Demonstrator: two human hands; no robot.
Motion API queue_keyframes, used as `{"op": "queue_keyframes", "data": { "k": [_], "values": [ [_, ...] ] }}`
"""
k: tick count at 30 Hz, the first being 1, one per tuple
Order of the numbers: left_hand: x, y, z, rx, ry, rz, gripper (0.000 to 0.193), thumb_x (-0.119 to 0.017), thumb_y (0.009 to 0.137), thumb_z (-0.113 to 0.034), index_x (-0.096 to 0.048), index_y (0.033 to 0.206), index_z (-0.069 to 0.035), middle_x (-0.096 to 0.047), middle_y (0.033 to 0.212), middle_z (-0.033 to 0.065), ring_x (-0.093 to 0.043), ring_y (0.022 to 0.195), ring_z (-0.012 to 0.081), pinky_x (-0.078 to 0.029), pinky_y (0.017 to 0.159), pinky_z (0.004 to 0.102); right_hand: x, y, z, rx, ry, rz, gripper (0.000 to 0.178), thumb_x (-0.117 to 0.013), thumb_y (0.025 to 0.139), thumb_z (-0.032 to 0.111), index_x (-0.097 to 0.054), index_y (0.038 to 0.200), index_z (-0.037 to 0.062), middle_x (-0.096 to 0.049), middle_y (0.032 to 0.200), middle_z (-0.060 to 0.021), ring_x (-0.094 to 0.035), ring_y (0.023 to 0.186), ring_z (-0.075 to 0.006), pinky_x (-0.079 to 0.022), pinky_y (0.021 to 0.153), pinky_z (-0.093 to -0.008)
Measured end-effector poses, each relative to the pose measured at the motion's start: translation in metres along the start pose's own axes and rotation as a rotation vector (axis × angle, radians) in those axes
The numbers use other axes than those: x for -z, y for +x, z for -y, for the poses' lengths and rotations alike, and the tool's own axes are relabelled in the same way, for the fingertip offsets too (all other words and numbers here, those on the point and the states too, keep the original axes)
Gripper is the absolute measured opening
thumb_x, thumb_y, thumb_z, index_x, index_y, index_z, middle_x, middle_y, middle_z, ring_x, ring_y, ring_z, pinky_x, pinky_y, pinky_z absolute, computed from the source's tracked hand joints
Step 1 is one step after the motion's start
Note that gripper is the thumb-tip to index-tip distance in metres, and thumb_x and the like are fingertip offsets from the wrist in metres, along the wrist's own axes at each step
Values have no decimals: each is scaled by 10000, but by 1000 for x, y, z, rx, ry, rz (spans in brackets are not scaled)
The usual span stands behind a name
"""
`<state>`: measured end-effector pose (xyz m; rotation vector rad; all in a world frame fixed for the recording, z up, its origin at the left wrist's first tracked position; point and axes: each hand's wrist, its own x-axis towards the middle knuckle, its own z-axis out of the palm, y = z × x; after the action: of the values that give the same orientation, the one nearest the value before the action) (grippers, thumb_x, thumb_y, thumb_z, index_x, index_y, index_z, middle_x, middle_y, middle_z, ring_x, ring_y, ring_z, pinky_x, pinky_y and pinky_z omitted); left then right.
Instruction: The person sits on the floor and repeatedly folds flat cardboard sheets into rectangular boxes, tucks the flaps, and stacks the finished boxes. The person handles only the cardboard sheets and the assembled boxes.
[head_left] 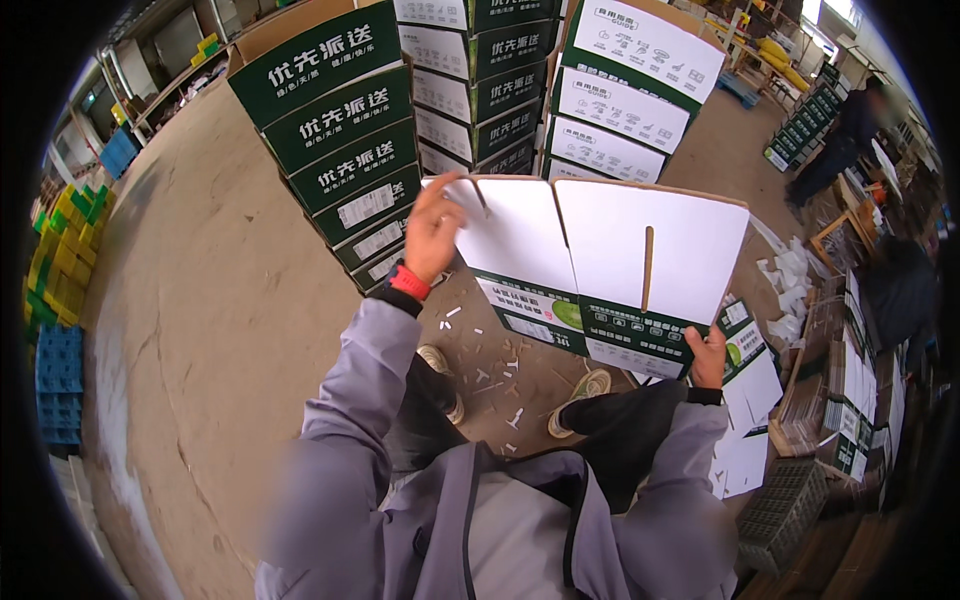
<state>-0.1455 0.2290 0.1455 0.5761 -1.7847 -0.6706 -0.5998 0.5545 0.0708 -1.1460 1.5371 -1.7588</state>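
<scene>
A flattened cardboard carton, white above with a green printed band below, stands in front of me with a slot cut in its right panel. My right hand grips its lower right edge, thumb on the printed face. At the upper left corner, my left hand has its fingers apart, bent and slightly blurred over the white panel. A red-banded watch is on that wrist. Beyond the carton rise stacks of opened green-and-white cartons: a left stack, a middle stack and a right stack.
Cardboard scraps litter the floor between my feet. Flat cartons lie to my right, near a grey plastic crate and bundled cartons. Yellow and green crates and blue pallets line the left. A person stands far right.
</scene>
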Motion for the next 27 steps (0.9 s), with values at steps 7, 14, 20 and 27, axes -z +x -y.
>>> {"op": "queue_keyframes", "data": {
  "k": [7, 14, 20, 27],
  "values": [
    [22, 8, 4, 614, -373, -356, 588, -655, 1067, -476, -572, 1372, 20, -607, 1300, 129, -568, 1187, 217, -467, 1011, 330, -3, 5, 3, 21, -98, 60, 369, -773, 998, 186, -703, 1287, -32, -763, 1126, -57, -680, 1009, -135, -542, 931, -319],
    [9, -35, 38, 416, -122, -492, 407, -731, 1034, -283, -588, 1308, -18, -599, 1029, 25, -527, 907, 118, -451, 812, 280, -66, 22, -86, 5, 4, 74, 621, -750, 1032, 247, -477, 1529, -6, -621, 1420, -110, -544, 1329, -204, -413, 1154, -387],
    [18, -138, 140, 480, 73, -326, 531, -715, 1000, -168, -494, 1463, -31, -569, 1339, 105, -562, 1182, 214, -455, 1049, 362, -144, -5, -136, -172, 179, -190, 759, -816, 978, 303, -448, 1577, 17, -596, 1408, -136, -548, 1305, -218, -417, 1156, -389],
    [12, -146, 130, 700, -165, -267, 812, -653, 1017, -123, -218, 1697, -42, -401, 1654, 207, -487, 1423, 302, -378, 1204, 385, -156, -28, -110, -153, -77, -242, 959, -818, 862, 101, -320, 1681, 67, -425, 1599, -198, -515, 1398, -345, -444, 1153, -453]
  ]
}}
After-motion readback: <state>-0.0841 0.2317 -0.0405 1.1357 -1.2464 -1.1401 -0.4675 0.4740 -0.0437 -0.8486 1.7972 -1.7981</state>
